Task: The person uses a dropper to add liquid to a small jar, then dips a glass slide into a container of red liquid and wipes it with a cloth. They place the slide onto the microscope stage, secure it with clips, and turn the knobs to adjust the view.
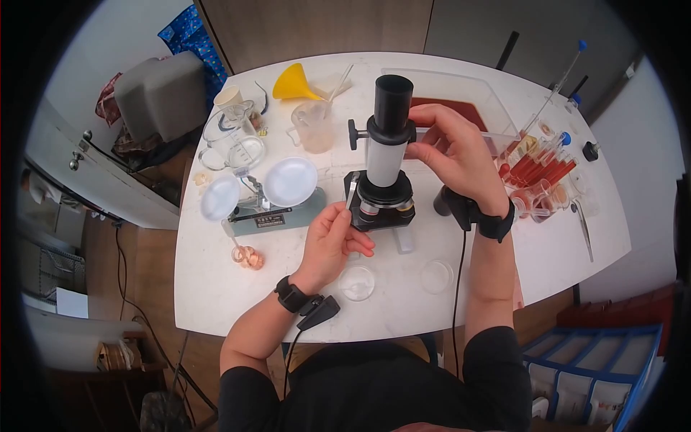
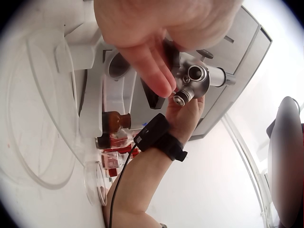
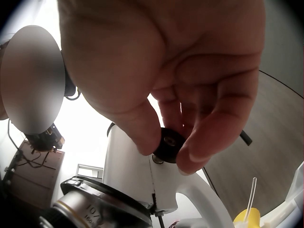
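Observation:
A microscope (image 1: pixel 385 164) with a black eyepiece tube and white body stands on the table ahead of me. My right hand (image 1: pixel 455 155) is at its upper right side. In the right wrist view, the thumb and index finger pinch a black round knob (image 3: pixel 170 141) beside the white body. Below this hand shows a silver objective lens (image 3: pixel 83 209). My left hand (image 1: pixel 335 241) is low at the microscope's left, thumb and index finger pinching the lower end of a narrow silver metal strip (image 1: pixel 353 191) by the black stage. Its other fingers extend loosely beneath the objectives (image 2: pixel 182 98).
Left stand a balance (image 1: pixel 270 219) with white pans, a glass jug (image 1: pixel 245 147), a plastic beaker (image 1: pixel 313 126) and a yellow funnel (image 1: pixel 294 83). Petri dishes (image 1: pixel 358 283) lie nearest me. Racked red test tubes (image 1: pixel 536 169) and tweezers (image 1: pixel 583 230) are right. A clear bin (image 1: pixel 497 97) is behind.

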Demonstrator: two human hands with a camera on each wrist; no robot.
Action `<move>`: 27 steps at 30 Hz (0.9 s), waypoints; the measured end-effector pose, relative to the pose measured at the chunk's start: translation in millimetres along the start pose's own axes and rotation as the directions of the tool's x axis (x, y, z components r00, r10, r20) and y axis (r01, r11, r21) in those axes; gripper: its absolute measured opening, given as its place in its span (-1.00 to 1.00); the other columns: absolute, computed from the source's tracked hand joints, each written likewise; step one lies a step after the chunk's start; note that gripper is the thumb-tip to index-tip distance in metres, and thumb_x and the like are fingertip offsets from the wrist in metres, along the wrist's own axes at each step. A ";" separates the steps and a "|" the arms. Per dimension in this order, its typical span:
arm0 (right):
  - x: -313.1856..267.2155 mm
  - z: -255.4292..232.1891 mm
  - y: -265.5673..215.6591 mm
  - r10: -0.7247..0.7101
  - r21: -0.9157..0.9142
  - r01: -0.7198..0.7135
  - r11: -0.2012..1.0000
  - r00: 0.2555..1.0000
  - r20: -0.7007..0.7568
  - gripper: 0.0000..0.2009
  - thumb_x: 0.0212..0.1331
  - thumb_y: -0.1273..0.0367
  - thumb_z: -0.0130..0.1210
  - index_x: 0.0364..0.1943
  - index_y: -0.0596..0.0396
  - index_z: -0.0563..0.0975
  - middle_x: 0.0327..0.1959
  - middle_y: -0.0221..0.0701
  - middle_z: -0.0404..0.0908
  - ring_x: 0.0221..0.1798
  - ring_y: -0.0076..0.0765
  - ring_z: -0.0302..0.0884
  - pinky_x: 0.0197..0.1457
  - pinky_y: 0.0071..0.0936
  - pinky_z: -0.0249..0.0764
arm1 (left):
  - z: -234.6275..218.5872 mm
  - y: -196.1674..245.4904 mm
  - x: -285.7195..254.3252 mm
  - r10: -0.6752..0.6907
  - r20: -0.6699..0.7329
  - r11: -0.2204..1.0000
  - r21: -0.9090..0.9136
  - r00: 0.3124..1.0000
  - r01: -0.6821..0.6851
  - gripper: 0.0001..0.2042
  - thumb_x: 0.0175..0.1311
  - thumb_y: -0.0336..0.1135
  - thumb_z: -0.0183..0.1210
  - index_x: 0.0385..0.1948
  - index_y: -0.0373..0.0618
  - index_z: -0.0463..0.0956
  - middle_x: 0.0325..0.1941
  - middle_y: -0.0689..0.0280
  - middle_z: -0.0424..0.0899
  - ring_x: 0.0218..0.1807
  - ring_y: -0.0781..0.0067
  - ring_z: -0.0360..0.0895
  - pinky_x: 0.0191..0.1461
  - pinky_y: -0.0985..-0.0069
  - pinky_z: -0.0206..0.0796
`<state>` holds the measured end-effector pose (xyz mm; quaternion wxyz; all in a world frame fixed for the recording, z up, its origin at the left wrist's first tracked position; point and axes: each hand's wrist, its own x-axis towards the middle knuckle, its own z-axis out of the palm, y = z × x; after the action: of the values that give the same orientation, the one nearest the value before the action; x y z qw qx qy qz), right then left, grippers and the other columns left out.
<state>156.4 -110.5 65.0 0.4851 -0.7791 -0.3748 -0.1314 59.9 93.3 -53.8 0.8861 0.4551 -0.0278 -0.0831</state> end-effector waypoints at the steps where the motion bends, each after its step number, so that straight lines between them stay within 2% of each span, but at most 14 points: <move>1: -0.1 -0.3 -1.1 0.016 0.002 -0.016 1.000 1.000 0.006 -0.68 -0.01 0.50 0.21 -0.10 0.20 0.48 -0.20 -0.30 0.55 -0.47 -0.50 0.48 -0.42 -0.60 0.39 | -0.1 0.0 0.1 0.000 0.000 1.000 -0.001 1.000 0.000 -0.79 0.45 -0.26 -0.21 -0.15 -0.19 0.34 -0.28 0.15 0.58 -0.46 0.39 0.61 -0.43 0.46 0.53; 5: -0.6 -0.1 -1.2 0.029 -0.011 -0.029 1.000 1.000 0.011 -0.68 0.03 0.47 0.18 -0.09 0.22 0.47 -0.27 -0.28 0.55 -0.49 -0.48 0.48 -0.41 -0.57 0.40 | 0.0 0.1 -0.1 -0.001 -0.004 1.000 0.005 1.000 0.001 -0.79 0.45 -0.26 -0.21 -0.15 -0.19 0.34 -0.29 0.16 0.58 -0.46 0.40 0.61 -0.43 0.46 0.53; 17: 0.5 3.4 -0.4 0.051 -0.047 -0.051 0.998 0.999 0.000 -0.73 0.15 0.39 0.08 -0.09 0.21 0.46 -0.31 -0.21 0.60 -0.44 -0.33 0.53 -0.34 -0.46 0.43 | 1.1 1.2 -0.3 -0.001 -0.004 1.000 0.008 1.000 0.001 -0.79 0.45 -0.26 -0.20 -0.15 -0.18 0.34 -0.31 0.16 0.58 -0.47 0.40 0.61 -0.43 0.46 0.53; 27: 2.1 5.3 -1.9 0.055 -0.108 -0.056 0.993 0.998 -0.007 -0.77 0.22 0.35 0.01 -0.16 0.23 0.48 -0.35 -0.16 0.59 -0.35 -0.10 0.54 -0.27 -0.37 0.43 | 0.3 0.5 -0.1 -0.001 -0.001 1.000 0.006 1.000 0.001 -0.79 0.45 -0.25 -0.20 -0.16 -0.16 0.34 -0.31 0.17 0.59 -0.47 0.40 0.61 -0.43 0.45 0.54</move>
<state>155.7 -104.5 64.8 0.4466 -0.8139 -0.3444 -0.1394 59.8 93.3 -53.2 0.8847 0.4578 -0.0276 -0.0831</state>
